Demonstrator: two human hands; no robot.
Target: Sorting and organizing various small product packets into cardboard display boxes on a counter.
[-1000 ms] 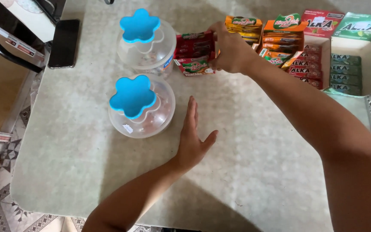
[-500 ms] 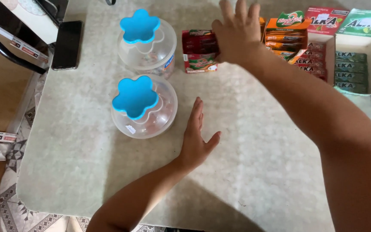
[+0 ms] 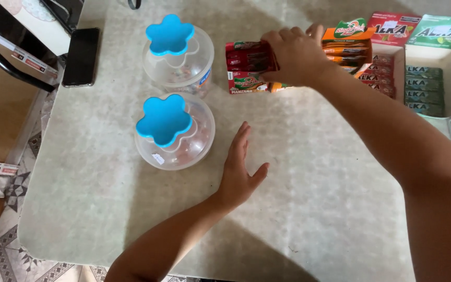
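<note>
Red candy box (image 3: 246,60) sits at the far middle of the table (image 3: 314,209), just right of the far jar. Your right hand (image 3: 293,57) is on its right end, fingers curled over the top edge, gripping it. Orange candy box (image 3: 348,47) just beyond that hand, then a red display box (image 3: 390,57) and a green display box (image 3: 429,68) further right. Your left hand (image 3: 238,169) lies flat on the table, palm down, fingers spread, holding nothing, just right of the near jar (image 3: 176,130). Both jars clear plastic with blue flower lids; far jar (image 3: 178,55) behind it. Black phone (image 3: 81,56) at the far left edge.
</note>
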